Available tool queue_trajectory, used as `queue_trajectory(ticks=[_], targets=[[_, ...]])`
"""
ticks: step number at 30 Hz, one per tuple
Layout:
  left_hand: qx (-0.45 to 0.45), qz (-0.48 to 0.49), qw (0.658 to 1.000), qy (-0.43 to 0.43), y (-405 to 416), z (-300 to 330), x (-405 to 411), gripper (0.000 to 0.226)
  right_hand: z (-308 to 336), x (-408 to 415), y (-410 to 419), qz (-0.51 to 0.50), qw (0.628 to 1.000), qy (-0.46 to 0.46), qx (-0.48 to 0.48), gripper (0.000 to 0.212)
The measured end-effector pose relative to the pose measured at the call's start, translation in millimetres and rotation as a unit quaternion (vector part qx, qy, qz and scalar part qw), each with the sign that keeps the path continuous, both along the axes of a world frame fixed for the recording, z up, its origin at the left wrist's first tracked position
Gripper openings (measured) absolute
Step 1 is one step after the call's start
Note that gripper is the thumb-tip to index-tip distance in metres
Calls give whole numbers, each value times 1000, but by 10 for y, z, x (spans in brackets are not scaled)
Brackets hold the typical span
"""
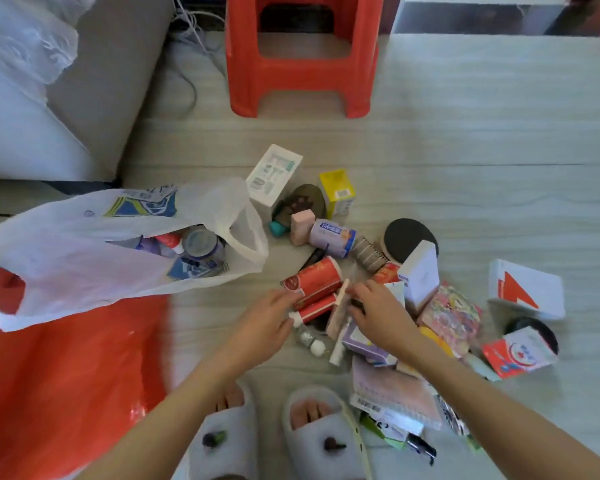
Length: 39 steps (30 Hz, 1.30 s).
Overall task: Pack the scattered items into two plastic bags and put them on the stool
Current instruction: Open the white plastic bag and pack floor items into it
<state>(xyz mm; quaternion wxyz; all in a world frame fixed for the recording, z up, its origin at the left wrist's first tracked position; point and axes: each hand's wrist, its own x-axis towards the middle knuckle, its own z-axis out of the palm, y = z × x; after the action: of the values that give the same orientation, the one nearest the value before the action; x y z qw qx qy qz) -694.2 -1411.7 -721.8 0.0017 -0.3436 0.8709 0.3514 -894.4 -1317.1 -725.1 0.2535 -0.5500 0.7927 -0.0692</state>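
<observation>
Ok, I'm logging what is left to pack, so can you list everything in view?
stool: 1, red, far centre, nothing on it
white bag: 1, translucent, left floor, open, partly filled
red bag: 1, flat on the floor, lower left
red cans: 2, lying side by side at the fingertips
white box: 1, far edge of the pile
yellow box: 1, beside the white box
box with red arrow: 1, white, far right
other small boxes and packets: many, mixed, centre right floor
slippers: 2, white, bottom centre
left hand: touching the cans
right hand: on the pile
</observation>
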Motion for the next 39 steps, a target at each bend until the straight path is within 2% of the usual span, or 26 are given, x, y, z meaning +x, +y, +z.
queue_trajectory(ticks=[3,6,9,12,14,18,20,23,26,28,31,33,37,39], targets=[[-91,-67,992,-60,-93,-324,-126,62,-271,-19,-83,129,987,92,-4,35],[-117,-79,985,-101,-184,-554,-236,74,-406,-58,-167,189,969,156,8,48],[-117,-66,986,-95,-241,-654,-381,77,-462,-138,-222,234,955,179,-11,37],[-73,-57,987,-128,-334,-763,-493,78,-470,-185,-289,245,947,203,-35,19],[-47,-48,990,-121,-369,-785,-537,82,-449,-175,-326,249,941,227,-30,13],[54,53,994,-76,-301,-682,-532,77,-341,-206,-300,259,931,255,-23,23],[101,123,986,-47,-235,-567,-439,72,-220,-201,-276,236,943,235,-15,26],[160,180,971,0,-118,-275,-173,72,35,-133,-279,207,962,175,23,16],[215,226,949,40,-35,86,121,60,364,-8,-381,216,965,137,49,28],[199,235,950,55,-39,336,323,58,650,125,-469,214,969,111,57,30],[187,259,943,90,-49,701,682,41,1077,351,-541,203,976,59,59,31],[195,302,923,134,-23,888,923,34,1318,516,-562,173,984,-3,52,29],[225,434,846,212,-44,1180,1198,27,1620,837,-732,106,988,-99,42,26],[163,458,854,187,-88,1222,1279,38,1675,963,-847,55,989,-134,36,27]])
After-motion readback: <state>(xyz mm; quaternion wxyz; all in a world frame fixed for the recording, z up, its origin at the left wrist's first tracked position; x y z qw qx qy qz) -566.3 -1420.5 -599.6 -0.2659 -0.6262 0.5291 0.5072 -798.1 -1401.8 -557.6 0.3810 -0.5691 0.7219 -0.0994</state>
